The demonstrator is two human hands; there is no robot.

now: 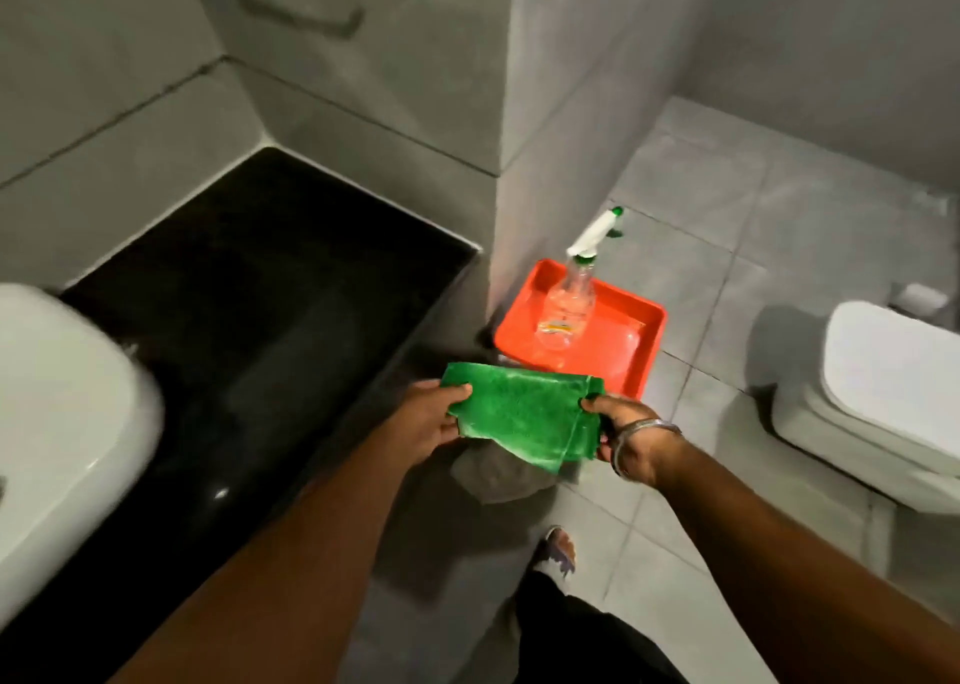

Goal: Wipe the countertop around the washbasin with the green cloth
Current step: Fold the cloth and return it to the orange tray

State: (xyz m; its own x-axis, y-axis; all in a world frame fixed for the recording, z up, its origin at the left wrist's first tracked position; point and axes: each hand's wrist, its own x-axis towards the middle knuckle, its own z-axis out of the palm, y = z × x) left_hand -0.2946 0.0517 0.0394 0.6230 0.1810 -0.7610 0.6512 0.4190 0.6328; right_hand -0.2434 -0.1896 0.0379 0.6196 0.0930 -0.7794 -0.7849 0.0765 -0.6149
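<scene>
Stretched between both hands — green cloth.

The dark worktop runs bare through the middle left of the frame, an open stretch from its front edge back to the corner where two grey walls close it off at upper left. At the far left edge the white washbasin bulges onto it and blocks that end. A grey pillar rises at upper centre, walling off the worktop's right end. Off the worktop, right of centre, the left hand and right hand hold the green cloth over the floor, above an orange tray with a spray bottle standing in it. The toilet fills the right edge.
</scene>
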